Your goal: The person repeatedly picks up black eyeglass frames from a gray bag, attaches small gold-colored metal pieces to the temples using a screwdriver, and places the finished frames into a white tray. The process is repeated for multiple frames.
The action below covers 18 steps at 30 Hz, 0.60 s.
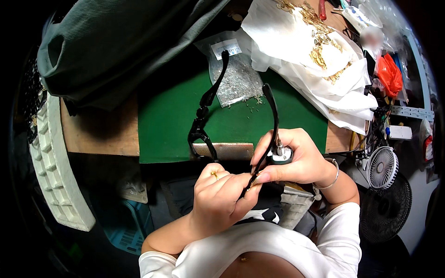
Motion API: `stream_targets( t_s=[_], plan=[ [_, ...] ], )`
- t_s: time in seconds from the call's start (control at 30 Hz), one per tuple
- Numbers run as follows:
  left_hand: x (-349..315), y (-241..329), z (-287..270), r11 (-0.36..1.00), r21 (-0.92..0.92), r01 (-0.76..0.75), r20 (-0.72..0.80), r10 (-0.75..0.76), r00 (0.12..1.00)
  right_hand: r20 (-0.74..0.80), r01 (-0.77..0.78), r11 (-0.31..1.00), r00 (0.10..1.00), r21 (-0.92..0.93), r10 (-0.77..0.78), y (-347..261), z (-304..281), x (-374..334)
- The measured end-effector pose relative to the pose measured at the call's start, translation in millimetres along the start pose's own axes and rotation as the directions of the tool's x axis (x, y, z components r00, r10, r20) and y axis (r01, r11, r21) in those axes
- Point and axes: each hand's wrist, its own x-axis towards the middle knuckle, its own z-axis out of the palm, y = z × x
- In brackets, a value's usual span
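Observation:
A pair of black glasses (200, 121) is held up over the near edge of the green mat. My left hand (220, 192) is closed around its lower part, hiding much of the frame front. With thumb and fingers, my right hand (296, 155) pinches the glasses near the base of the right-hand temple arm (273, 111). Also in my right hand is a screwdriver-like tool (281, 155) with a metal tip and a dark, rounded body, its tip pointing away from me. Small gold-coloured bits show at the pinch, too small to make out.
On the green mat (171, 125) lies a transparent bag (238, 83) of tiny metal pieces, some spilled beside it. White wrapping (278, 32) with gold-coloured parts (320, 51) lies far right. Dark green cloth (106, 46) covers the far left. Two fans (382, 167) stand at right.

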Motion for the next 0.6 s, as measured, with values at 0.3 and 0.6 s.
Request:
stream_targets(
  t_s=[0.3, 0.6],
  plan=[
    [-10.4, -3.5, 2.0, 0.998, 0.037, 0.043, 0.028, -0.044, 0.999, 0.146, -0.419, 0.908, 0.9, 0.028, 0.411, -2.2, -3.5, 17.8],
    [-8.0, -6.9, -0.5, 0.997, 0.06, -0.049, 0.111, 0.042, 0.993, -0.01, -0.25, 0.966, 0.968, 0.063, 0.251, -7.0, -15.1, 13.1]
  ],
)
